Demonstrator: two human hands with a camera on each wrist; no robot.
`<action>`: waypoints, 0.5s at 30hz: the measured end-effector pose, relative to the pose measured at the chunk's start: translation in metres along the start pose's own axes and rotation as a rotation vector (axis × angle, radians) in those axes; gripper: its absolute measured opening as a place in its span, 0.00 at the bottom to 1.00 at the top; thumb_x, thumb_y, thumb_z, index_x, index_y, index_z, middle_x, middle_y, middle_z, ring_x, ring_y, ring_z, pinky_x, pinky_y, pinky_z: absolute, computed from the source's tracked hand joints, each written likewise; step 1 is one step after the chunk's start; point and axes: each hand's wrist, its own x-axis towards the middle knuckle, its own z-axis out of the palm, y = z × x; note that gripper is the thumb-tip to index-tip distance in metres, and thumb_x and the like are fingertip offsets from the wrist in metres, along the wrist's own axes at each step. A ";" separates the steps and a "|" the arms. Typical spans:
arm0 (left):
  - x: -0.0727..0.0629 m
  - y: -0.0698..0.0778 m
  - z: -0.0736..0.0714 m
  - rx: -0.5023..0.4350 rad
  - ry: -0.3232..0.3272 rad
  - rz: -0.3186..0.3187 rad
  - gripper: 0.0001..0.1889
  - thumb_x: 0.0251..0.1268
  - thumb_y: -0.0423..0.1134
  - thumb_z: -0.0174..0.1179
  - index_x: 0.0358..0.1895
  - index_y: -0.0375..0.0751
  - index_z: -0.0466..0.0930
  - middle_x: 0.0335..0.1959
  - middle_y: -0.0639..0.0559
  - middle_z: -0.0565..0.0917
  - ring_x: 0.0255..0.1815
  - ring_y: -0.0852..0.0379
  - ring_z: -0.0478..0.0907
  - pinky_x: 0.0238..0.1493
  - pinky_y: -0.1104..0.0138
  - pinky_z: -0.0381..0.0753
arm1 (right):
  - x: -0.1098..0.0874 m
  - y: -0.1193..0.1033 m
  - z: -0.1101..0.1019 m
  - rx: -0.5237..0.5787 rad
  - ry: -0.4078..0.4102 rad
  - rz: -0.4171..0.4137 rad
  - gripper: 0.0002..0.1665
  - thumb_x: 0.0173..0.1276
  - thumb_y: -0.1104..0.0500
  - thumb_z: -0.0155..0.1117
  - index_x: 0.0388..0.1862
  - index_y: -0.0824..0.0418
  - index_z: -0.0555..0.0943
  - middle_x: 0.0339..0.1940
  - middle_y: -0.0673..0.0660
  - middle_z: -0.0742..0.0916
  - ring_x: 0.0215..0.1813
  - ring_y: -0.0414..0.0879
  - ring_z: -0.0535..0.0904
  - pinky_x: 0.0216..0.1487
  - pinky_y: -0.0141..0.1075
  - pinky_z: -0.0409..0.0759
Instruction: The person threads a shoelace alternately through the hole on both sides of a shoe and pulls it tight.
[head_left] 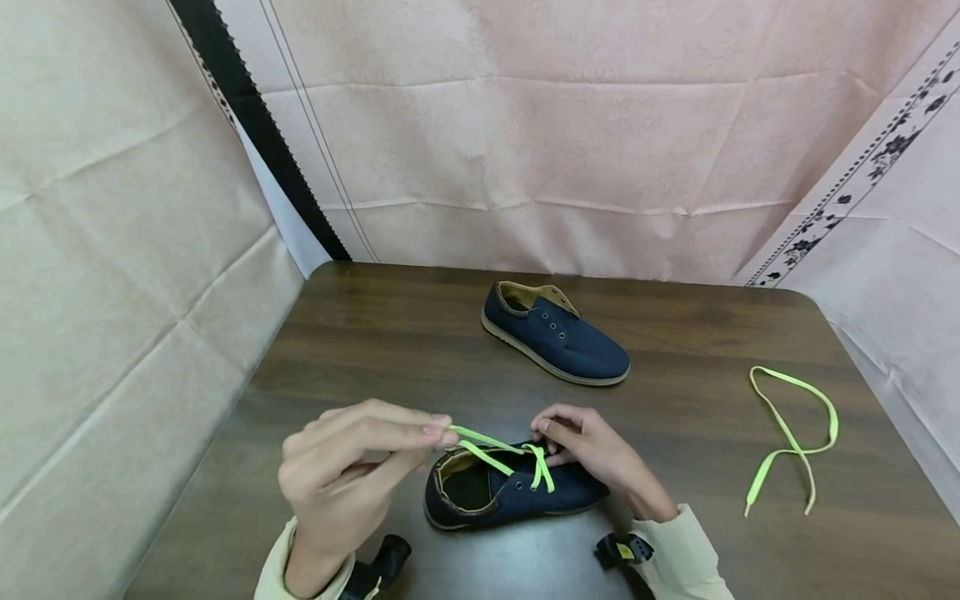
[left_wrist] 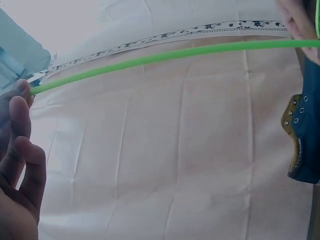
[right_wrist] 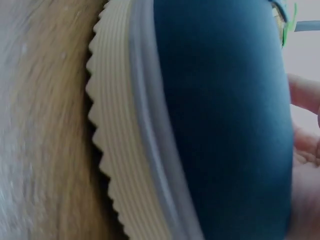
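While the near shoe (head_left: 517,504) stands sole-down on the table (head_left: 360,367), heel toward the person's left and toe toward the right, both hands are at work about its lacing. Seen from where I stand, the left hand (head_left: 352,475) pinches the green lace (head_left: 487,439) between thumb and fingertips, raised above the heel end; in the left wrist view one strand runs nearly straight from those fingertips. The right hand (head_left: 596,446) sits at the far side of the eyelets (head_left: 518,485) with its fingers bent; whether it grips the shoe's edge or a bit of lace I cannot tell, the shoe's body hiding part of it from the right wrist view. The step appears to be drawing the lace snug, and is best done with a smooth, even pull, the right hand steadying the upper so that the shoe neither lifts nor skids. The band should be kept flat where strands cross, since a twist would probably bunch at the holes, and the free lengths compared before tightening. Well to the right, the second lace (head_left: 783,451) lies apart in a loose loop; beyond the work stands the second shoe (head_left: 562,337), its eyelets bare.
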 end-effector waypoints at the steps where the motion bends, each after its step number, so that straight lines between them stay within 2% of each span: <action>1: 0.001 0.000 -0.001 0.009 0.013 -0.002 0.03 0.60 0.21 0.73 0.32 0.23 0.89 0.31 0.35 0.90 0.31 0.47 0.91 0.19 0.81 0.65 | 0.000 0.001 -0.001 0.012 0.007 0.002 0.18 0.87 0.61 0.53 0.57 0.77 0.79 0.47 0.62 0.84 0.41 0.47 0.77 0.46 0.39 0.89; 4: 0.005 -0.002 -0.002 0.032 0.048 -0.003 0.02 0.58 0.19 0.73 0.31 0.23 0.89 0.30 0.36 0.91 0.28 0.49 0.90 0.19 0.82 0.60 | -0.002 0.003 -0.003 0.016 0.017 -0.010 0.20 0.87 0.59 0.52 0.57 0.78 0.78 0.49 0.65 0.84 0.44 0.48 0.80 0.50 0.40 0.88; 6: 0.006 -0.003 -0.004 0.047 0.049 -0.021 0.02 0.58 0.19 0.73 0.31 0.24 0.89 0.30 0.37 0.91 0.28 0.50 0.90 0.19 0.82 0.58 | -0.006 0.004 -0.006 -0.012 -0.010 -0.038 0.21 0.87 0.57 0.54 0.58 0.76 0.78 0.53 0.67 0.83 0.47 0.49 0.84 0.52 0.40 0.88; 10: 0.004 -0.004 -0.006 0.053 0.006 -0.064 0.02 0.60 0.20 0.73 0.32 0.25 0.89 0.31 0.38 0.91 0.25 0.52 0.88 0.20 0.80 0.67 | -0.019 0.004 -0.008 -0.157 -0.113 -0.156 0.20 0.81 0.56 0.64 0.63 0.67 0.79 0.62 0.66 0.80 0.56 0.49 0.82 0.57 0.38 0.84; 13: 0.002 -0.004 -0.008 0.045 -0.019 -0.095 0.02 0.61 0.21 0.73 0.34 0.26 0.89 0.32 0.37 0.91 0.20 0.56 0.82 0.21 0.77 0.72 | -0.029 0.001 -0.003 -0.326 -0.154 -0.200 0.32 0.73 0.52 0.75 0.71 0.60 0.76 0.70 0.62 0.75 0.58 0.51 0.79 0.58 0.39 0.81; 15: 0.001 -0.003 -0.008 0.033 -0.030 -0.118 0.02 0.62 0.21 0.72 0.34 0.26 0.89 0.32 0.37 0.91 0.19 0.58 0.79 0.22 0.76 0.74 | -0.033 -0.003 0.003 -0.445 -0.155 -0.172 0.43 0.66 0.46 0.80 0.75 0.57 0.73 0.75 0.60 0.71 0.63 0.53 0.76 0.62 0.45 0.80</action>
